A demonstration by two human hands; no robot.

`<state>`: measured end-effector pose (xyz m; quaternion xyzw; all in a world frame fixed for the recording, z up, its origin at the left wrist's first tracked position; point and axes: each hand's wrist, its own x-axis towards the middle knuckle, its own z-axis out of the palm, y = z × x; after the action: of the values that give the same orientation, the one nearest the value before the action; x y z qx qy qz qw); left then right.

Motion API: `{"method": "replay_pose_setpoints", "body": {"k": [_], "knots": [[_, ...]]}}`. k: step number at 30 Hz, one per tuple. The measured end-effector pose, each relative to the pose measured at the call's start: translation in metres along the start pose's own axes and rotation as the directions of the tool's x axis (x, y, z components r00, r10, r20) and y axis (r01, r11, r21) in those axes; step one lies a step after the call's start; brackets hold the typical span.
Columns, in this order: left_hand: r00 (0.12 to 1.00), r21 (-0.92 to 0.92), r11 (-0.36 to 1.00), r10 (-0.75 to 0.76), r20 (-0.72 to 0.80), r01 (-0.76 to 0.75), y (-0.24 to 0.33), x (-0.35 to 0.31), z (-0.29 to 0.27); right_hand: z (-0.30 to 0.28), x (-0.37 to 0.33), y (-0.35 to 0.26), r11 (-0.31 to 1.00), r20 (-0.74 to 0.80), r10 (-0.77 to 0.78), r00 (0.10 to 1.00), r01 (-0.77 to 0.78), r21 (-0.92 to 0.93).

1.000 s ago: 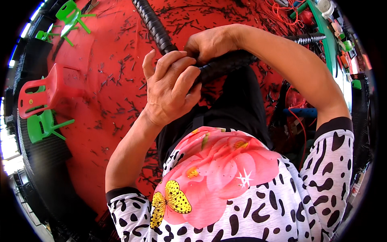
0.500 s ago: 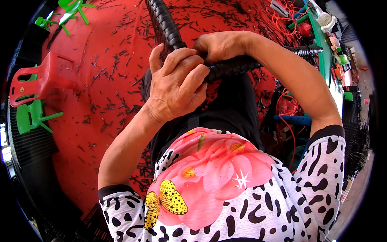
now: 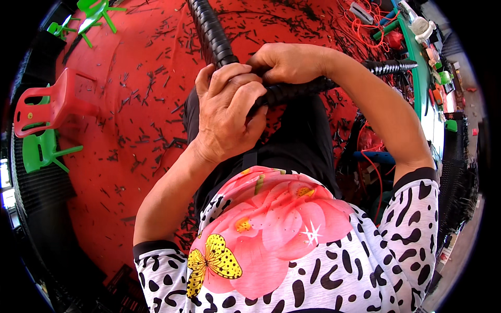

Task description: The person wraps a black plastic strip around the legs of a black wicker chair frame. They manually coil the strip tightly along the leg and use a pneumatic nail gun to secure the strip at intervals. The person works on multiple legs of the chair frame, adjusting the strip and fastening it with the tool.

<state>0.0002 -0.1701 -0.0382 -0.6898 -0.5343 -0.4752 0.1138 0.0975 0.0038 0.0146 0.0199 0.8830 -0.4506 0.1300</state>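
Observation:
A black piece wrapped in overlapping bands (image 3: 213,34) runs from the top of the view down to my hands. From there a second banded black length (image 3: 305,89) extends right, passing under my right forearm to a shiny pointed end. My left hand (image 3: 228,112) is closed around the piece where the two lengths come together, its knuckles up. Against that same junction, my right hand (image 3: 289,63) has its fingers curled in on the black piece. The fingertips of both hands are hidden, so I cannot tell whether a loose strip is pinched between them.
Many short black scraps (image 3: 151,78) litter the red floor (image 3: 104,198). On the left stand a red plastic chair (image 3: 57,104) and several green ones (image 3: 39,151). A green-edged table (image 3: 409,57) holding small items is at the right, near tangled orange cords (image 3: 360,21).
My right elbow has drawn inward, to the left, and the right hand has turned slightly at the junction. The left hand has shifted a little downward, still around the piece.

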Motion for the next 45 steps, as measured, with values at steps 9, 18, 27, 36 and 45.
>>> {"method": "replay_pose_setpoints", "body": {"k": [9,18,27,36,45], "knots": [[1.0,0.021,1.0,-0.011,-0.01,0.012,-0.005,0.001,0.003,0.043,-0.043,-0.027,0.872,-0.447,-0.209,0.87,-0.041,-0.487],[0.999,0.039,0.999,0.03,0.045,-0.032,0.0,0.012,0.002,0.03,-0.049,-0.017,0.921,-0.408,-0.202,0.89,0.032,-0.388],[0.993,0.031,1.0,-0.007,0.119,0.003,0.0,0.019,0.002,0.049,-0.06,-0.004,0.786,-0.53,-0.356,0.77,-0.06,-0.615],[0.988,0.066,0.998,-0.011,0.154,0.001,0.004,0.02,-0.003,0.062,-0.055,0.011,0.631,-0.487,-0.623,0.612,0.024,-0.776],[0.968,0.178,0.971,0.118,0.222,-0.159,0.003,0.018,-0.007,0.063,-0.057,0.011,0.669,-0.532,-0.599,0.598,0.01,-0.743]]}}
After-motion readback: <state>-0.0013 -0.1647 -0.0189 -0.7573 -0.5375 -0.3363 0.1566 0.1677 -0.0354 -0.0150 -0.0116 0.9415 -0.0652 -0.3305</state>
